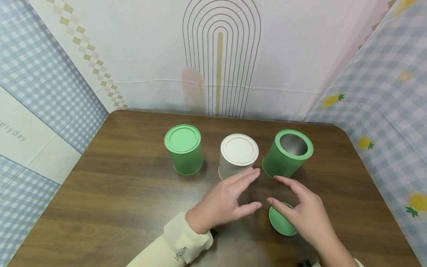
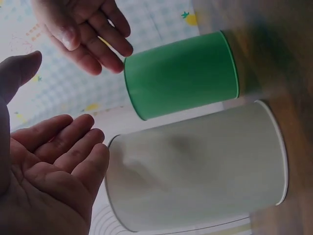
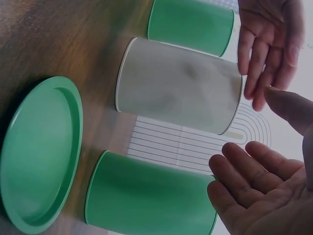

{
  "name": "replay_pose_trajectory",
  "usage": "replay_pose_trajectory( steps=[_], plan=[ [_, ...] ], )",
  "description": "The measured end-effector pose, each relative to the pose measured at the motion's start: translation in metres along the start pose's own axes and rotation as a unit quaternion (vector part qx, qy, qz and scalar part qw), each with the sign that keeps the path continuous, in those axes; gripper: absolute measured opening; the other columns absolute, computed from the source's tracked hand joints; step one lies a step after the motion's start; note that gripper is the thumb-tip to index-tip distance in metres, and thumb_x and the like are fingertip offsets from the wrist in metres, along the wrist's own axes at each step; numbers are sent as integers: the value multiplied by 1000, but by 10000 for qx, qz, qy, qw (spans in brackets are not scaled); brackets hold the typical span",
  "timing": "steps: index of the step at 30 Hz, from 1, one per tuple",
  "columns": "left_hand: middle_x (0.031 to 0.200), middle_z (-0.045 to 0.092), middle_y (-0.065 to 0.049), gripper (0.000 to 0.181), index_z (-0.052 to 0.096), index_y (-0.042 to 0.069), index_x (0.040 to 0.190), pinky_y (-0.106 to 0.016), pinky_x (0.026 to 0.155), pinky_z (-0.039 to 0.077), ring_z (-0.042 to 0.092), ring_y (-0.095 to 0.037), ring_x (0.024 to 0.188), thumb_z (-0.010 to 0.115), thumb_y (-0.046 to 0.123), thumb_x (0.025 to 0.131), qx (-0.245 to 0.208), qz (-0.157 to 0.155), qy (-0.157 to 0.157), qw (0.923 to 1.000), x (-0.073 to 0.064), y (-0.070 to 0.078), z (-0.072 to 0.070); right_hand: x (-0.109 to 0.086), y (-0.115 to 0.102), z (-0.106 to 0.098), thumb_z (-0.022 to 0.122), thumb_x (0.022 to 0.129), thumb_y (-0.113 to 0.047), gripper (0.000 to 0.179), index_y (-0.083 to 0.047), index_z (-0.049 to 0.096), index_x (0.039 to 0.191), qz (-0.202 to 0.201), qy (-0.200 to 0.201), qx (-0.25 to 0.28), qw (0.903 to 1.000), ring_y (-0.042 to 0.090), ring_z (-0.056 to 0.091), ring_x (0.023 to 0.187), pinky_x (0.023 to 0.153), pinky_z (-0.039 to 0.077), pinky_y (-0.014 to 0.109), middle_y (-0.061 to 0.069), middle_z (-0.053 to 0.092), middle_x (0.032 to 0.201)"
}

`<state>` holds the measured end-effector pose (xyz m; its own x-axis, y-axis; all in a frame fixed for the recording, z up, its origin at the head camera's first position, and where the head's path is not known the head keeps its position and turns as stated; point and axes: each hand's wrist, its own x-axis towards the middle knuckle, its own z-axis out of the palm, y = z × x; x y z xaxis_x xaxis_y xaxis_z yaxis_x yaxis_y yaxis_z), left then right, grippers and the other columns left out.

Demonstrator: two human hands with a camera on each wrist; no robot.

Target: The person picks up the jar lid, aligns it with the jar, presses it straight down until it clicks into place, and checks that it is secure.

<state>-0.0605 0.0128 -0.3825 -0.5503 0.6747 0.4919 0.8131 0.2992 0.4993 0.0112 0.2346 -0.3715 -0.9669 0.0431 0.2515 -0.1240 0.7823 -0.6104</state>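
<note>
In the head view, my left hand (image 1: 224, 202) hovers in front of the white can (image 1: 239, 149), fingers extended and thumb apart, holding nothing. My right hand (image 1: 305, 207) is above the loose green lid (image 1: 281, 221), its fingers also spread and empty. That lid lies on the table and is partly hidden by the right hand. Behind the right hand stands an uncovered green can (image 1: 283, 159), its metal inside showing. The two palms face each other with a gap between them. The right wrist view shows the lid (image 3: 41, 156) close up.
Another green can (image 1: 183, 148) with its lid on stands to the left of the white one. All sit on a brown wooden table (image 1: 116, 193). A patterned cloth (image 1: 150, 48) hangs behind, and checked cloths hang at both sides.
</note>
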Motion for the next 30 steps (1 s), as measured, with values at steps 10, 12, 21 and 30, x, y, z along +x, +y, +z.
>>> replay_pose_trajectory(
  steps=[10, 12, 21, 30],
  plan=[
    [142, 57, -9, 69, 52, 4, 143, -24, 111, 41, 53, -18, 133, 78, 36, 89, 82, -259, -479, 9985, 2, -2, 13, -13, 8, -6, 89, 77, -30, 61, -20, 65, 132, 0, 8, -131, 9999, 28, 63, 118, 91, 48, 29, 0, 68, 128],
    [142, 56, -8, 70, 50, 4, 145, -24, 111, 40, 52, -17, 133, 77, 37, 89, 110, -319, -604, 9976, 2, -2, 15, -15, 10, -7, 89, 77, -30, 61, -20, 65, 132, 18, -27, -177, 9998, 30, 63, 118, 91, 50, 38, 2, 68, 128],
    [144, 55, -6, 74, 49, 5, 146, -23, 110, 41, 52, -15, 133, 77, 41, 88, 259, -557, -933, 9937, 4, -2, 22, -25, 22, -5, 92, 73, -28, 64, -18, 66, 130, -83, -5, -311, 9995, 29, 65, 114, 90, 40, 11, 2, 69, 124],
    [142, 56, -6, 74, 49, 5, 146, -22, 109, 41, 54, -14, 130, 76, 42, 89, 380, -553, -1216, 9903, 5, -1, 33, -34, 34, -1, 94, 69, -26, 66, -16, 67, 129, -77, -111, -448, 9989, 29, 67, 110, 90, 34, 2, 3, 70, 122]
  ],
)
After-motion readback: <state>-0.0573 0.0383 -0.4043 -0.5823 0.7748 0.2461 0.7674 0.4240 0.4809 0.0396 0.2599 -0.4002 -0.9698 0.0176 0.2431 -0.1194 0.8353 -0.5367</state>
